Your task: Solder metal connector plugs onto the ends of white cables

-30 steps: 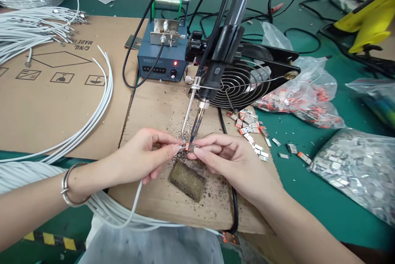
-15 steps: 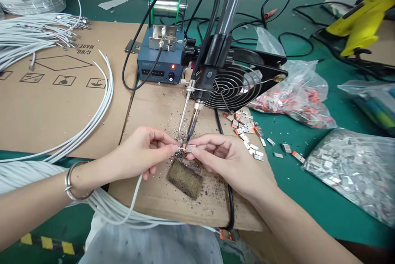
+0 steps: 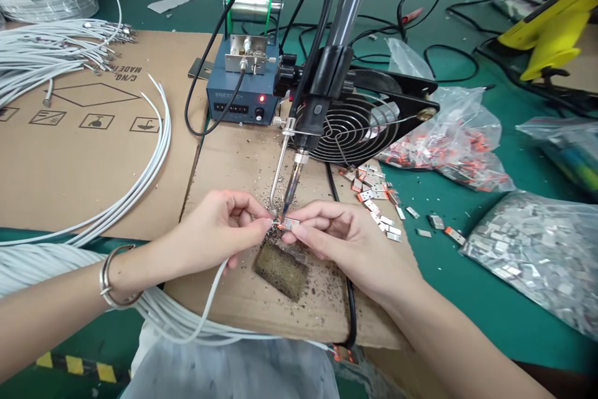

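Note:
My left hand [image 3: 228, 225] pinches the end of a white cable [image 3: 212, 293], which loops down from it toward a bundle. Between the fingertips of my right hand [image 3: 334, 234] is a small metal connector [image 3: 291, 223] with an orange part at its left end. Cable end and connector meet under the tip of a soldering iron [image 3: 293, 184], held in a stand. Beside the iron a bent metal solder feed tube [image 3: 279, 172] comes down to the same spot. Just below my hands lies a dirty brown sponge [image 3: 281, 270].
A blue solder feeder [image 3: 240, 91] with a solder spool [image 3: 251, 8] stands behind, next to a black fan [image 3: 343, 128]. Loose connectors [image 3: 374, 193] and bags of metal parts [image 3: 537, 256] lie to the right. White cables [image 3: 149, 181] lie left on cardboard [image 3: 93, 181].
Both hands stay almost in place with the cable and connector at the iron tip. The cable below my left hand has shifted slightly to the right.

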Demonstrator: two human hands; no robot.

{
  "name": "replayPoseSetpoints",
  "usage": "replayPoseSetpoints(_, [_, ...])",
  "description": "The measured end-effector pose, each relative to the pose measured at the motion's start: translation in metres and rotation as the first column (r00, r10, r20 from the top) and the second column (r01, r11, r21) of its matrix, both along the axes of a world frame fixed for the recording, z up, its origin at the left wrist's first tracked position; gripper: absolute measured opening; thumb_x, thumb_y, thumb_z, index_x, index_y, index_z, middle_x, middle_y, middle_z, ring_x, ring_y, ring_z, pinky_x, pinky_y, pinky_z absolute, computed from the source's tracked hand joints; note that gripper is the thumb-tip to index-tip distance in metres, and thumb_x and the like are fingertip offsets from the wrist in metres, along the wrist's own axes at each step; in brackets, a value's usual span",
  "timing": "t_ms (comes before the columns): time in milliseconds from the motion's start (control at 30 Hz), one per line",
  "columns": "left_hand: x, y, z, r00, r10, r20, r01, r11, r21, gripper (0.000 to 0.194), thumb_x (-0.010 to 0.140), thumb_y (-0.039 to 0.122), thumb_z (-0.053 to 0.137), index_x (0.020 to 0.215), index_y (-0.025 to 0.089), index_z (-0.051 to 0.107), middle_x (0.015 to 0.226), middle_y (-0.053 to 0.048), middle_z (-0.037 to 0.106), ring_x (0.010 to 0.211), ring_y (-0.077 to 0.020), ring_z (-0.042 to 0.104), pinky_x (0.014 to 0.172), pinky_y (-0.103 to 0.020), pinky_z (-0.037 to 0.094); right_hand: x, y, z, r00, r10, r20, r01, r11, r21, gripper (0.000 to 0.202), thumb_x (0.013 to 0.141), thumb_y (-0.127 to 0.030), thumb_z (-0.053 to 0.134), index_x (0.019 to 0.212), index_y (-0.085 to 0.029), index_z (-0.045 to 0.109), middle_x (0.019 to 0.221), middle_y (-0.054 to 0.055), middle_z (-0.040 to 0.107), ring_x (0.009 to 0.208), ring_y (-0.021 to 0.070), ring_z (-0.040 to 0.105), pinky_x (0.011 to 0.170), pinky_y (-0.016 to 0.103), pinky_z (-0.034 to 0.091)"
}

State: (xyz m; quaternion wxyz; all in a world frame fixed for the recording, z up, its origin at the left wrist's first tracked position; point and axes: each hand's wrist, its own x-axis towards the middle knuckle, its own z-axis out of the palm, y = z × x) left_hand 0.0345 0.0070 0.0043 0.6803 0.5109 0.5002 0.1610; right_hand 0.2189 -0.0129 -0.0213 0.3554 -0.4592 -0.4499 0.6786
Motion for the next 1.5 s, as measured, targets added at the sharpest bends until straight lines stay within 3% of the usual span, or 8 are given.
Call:
replayPoseSetpoints(333, [-0.003, -0.001, -0.004, 0.999, -0.005, 0.048, 0.005, 1.0, 0.002, 0.011, 0.08, 0.022, 0.054, 0.075, 0.013, 0.055, 0.038, 0.011, 0.044, 0.027, -0.0021, 0.038, 0.026, -0.009, 0.033, 0.001, -0.001, 0.0, 1.0, -0.007, -0.022, 0.006, 1.0, -0.031, 0.013, 0.072, -0.027, 0.072, 0.079, -0.017, 0.068, 0.071, 0.004, 0.071, 0.068, 0.0126, 0.067, 0.062, 0.017, 0.051])
replayPoseSetpoints(700, [-0.003, 0.0, -0.011, 1.0, -0.023, -0.018, 0.023, 1.0, 0.008, 0.006, 0.079, 0.02, 0.054, 0.079, 0.014, 0.054, 0.044, 0.01, 0.043, 0.03, -0.0034, 0.042, 0.028, -0.011, 0.034, -0.004, -0.001, 0.0, 0.992, -0.039, 0.123, 0.031, 0.998, 0.063, 0.011, 0.07, -0.025, 0.068, 0.077, -0.017, 0.066, 0.07, 0.005, 0.071, 0.066, 0.0155, 0.067, 0.057, 0.021, 0.05])
replayPoseSetpoints(1033, [-0.009, 0.0, -0.011, 0.996, -0.082, -0.033, 0.085, 0.991, 0.102, 0.019, 0.078, 0.03, 0.057, 0.083, 0.012, 0.058, 0.058, 0.005, 0.048, 0.042, -0.0034, 0.043, 0.038, -0.013, 0.038, -0.003, -0.001, 0.002, 0.987, -0.012, 0.159, -0.003, 0.996, 0.092, 0.008, 0.072, -0.022, 0.066, 0.078, -0.017, 0.065, 0.069, 0.004, 0.07, 0.065, 0.0153, 0.066, 0.055, 0.021, 0.05])
replayPoseSetpoints(1500, [-0.006, 0.005, -0.005, 0.993, -0.094, -0.077, 0.103, 0.987, 0.125, 0.018, 0.077, 0.027, 0.056, 0.077, 0.011, 0.065, 0.051, 0.004, 0.048, 0.037, -0.0029, 0.04, 0.033, -0.012, 0.032, 0.001, 0.003, -0.002, 0.999, 0.034, 0.03, -0.036, 0.998, 0.058, 0.008, 0.075, -0.022, 0.069, 0.082, -0.019, 0.068, 0.071, 0.002, 0.071, 0.068, 0.0097, 0.066, 0.062, 0.013, 0.049])
